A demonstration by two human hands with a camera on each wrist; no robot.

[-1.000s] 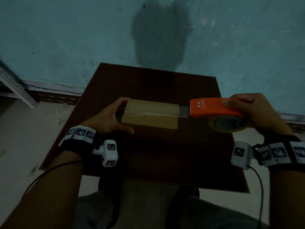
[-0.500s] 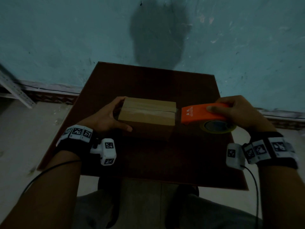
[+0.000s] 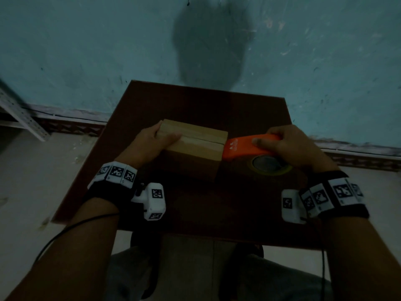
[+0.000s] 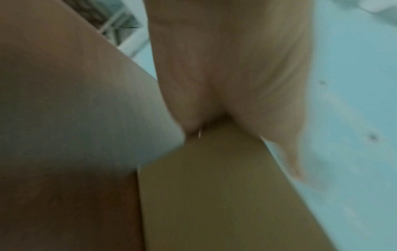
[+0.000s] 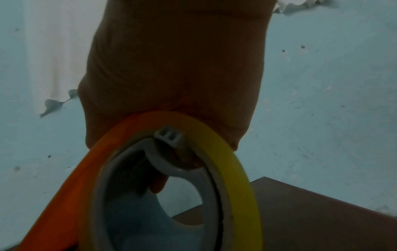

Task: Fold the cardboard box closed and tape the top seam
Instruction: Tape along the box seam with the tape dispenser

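A closed cardboard box stands mid-table on the dark brown table, its two top flaps meeting along a seam that runs left to right. My left hand grips the box's left end, thumb lying over the top; the left wrist view shows the box pressed into the palm. My right hand holds an orange tape dispenser with a yellowish roll, its front end against the box's right top edge. In the right wrist view the roll and orange frame fill the frame under the hand.
The table stands against a teal wall. A metal shelf frame leans at the far left over a pale floor. My knees are below the table's near edge. Cables run from both wrist cameras.
The dispenser has moved left from a gap beside the box until its front end meets the box's right edge. The left thumb now lies over the box top.
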